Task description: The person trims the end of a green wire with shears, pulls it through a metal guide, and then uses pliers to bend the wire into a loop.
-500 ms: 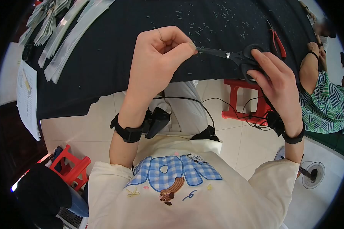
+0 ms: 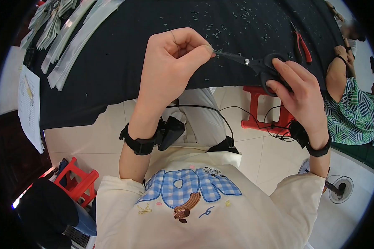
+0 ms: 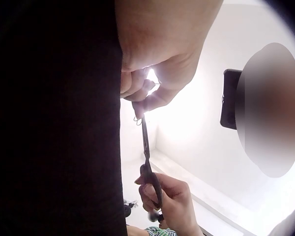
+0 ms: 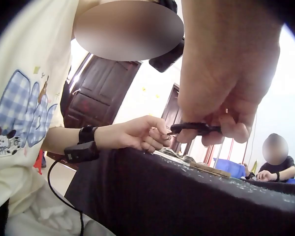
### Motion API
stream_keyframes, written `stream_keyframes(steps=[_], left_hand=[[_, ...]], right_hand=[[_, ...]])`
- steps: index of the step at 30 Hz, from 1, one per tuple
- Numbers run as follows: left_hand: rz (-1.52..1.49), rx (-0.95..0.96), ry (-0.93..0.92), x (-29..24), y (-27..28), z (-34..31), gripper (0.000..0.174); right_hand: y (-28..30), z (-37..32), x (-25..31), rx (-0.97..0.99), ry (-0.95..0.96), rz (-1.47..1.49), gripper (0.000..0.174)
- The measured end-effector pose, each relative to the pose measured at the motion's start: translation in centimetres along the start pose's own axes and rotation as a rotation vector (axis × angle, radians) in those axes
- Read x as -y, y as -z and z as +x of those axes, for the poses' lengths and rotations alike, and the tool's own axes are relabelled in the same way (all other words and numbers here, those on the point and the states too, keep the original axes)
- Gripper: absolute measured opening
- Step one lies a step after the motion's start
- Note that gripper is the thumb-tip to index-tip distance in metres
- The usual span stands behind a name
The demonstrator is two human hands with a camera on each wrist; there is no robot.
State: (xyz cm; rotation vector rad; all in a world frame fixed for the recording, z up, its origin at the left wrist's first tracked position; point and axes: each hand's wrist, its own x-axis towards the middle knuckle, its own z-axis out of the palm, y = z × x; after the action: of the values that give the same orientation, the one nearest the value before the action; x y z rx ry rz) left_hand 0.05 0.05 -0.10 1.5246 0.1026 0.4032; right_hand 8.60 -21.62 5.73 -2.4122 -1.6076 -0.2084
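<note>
Black-handled scissors (image 2: 257, 64) are in my right hand (image 2: 301, 83), with its thumb and fingers at the handle loops. Their blades point left, tips right at the fingertips of my left hand (image 2: 170, 68). That hand pinches a tiny thin strand (image 3: 137, 121) between thumb and forefinger; its other fingers are curled in. In the left wrist view the strand shows as a fine dark loop beside the scissor tips, too small to tell its kind. Both hands are over the near edge of the black-covered table (image 2: 124, 79).
Many short pale clippings (image 2: 224, 33) are scattered over the cloth. Red-handled pliers (image 2: 304, 47) lie at the right, near another person's arm (image 2: 337, 72). Long clear plastic strips (image 2: 72, 50) and a paper sheet (image 2: 30, 108) are at the left. A red stool (image 2: 253, 120) with cables stands below.
My right hand and the scissor handles have shifted slightly down and left, tilting the scissors a little. The left hand has hardly moved.
</note>
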Motion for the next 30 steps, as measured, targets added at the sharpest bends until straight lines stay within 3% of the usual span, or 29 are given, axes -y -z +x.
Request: stream_keyframes(steps=[30], left_hand=[[0.015, -0.019, -0.016, 0.05, -0.20, 0.07, 0.011]], right_hand=[[-0.21, -0.08, 0.51, 0.020, -0.014, 0.077, 0.030]])
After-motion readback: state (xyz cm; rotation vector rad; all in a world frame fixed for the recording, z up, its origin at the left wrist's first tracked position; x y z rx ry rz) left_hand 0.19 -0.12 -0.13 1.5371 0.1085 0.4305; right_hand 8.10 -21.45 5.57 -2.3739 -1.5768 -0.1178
